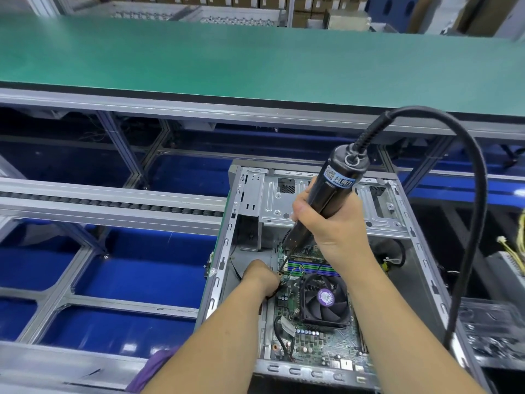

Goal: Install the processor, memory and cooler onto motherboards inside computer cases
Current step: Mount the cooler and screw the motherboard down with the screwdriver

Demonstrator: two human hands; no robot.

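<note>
Black screwdriver [331,191]: 1, right hand [326,223] fingers gripping | left hand [262,277] fingers unclear | cooler [325,300]: 1

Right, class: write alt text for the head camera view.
A right hand holds an electric screwdriver tip-down beside a cooler fan inside an open computer case. The left hand steadies something at the tip.
</note>
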